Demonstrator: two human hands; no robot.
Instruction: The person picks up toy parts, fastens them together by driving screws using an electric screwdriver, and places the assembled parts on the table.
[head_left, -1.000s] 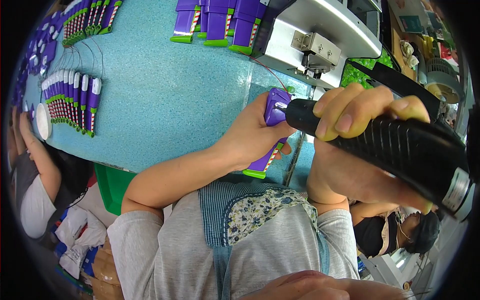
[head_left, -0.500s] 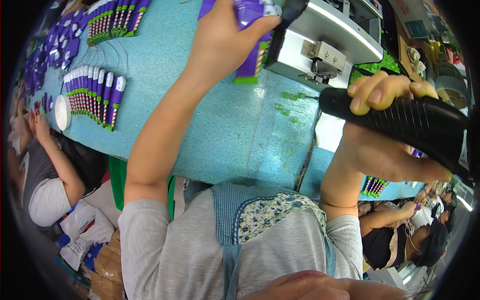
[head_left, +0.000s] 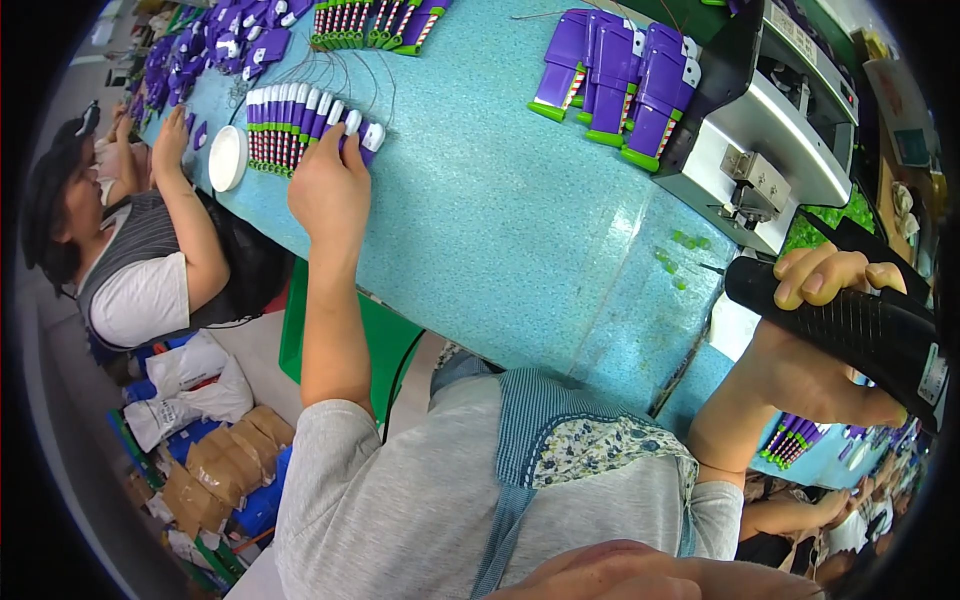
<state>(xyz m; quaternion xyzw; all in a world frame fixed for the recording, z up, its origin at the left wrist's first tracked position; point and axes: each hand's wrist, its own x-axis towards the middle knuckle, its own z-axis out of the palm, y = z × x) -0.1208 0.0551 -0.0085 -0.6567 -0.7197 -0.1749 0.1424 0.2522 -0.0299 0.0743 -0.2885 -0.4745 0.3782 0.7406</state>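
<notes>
My left hand [head_left: 330, 195] is at the right end of a fanned row of purple plastic parts [head_left: 290, 118] with white tops, striped edges and green ends. Thumb and fingers pinch the last purple plastic part [head_left: 372, 140], mostly covered by the hand. In my right hand [head_left: 800, 365] is a black electric screwdriver [head_left: 840, 318], held sideways with fingers wrapped round its body. Its thin bit points left, above several small green pieces [head_left: 678, 258] on the blue table [head_left: 480, 230]. A stack of purple parts [head_left: 610, 80] lies at the far middle, beside a metal machine.
The silver and black machine [head_left: 770, 150] stands at the right, with a heap of green pieces [head_left: 815, 228] behind it. A white round dish [head_left: 228, 158] sits left of the row. A co-worker [head_left: 150, 250] sits at the left. Cardboard boxes [head_left: 235, 450] lie on the floor.
My left hand has left the purple parts by the machine and moved left to the fanned row. My view has shifted left; the right hand still holds the screwdriver.
</notes>
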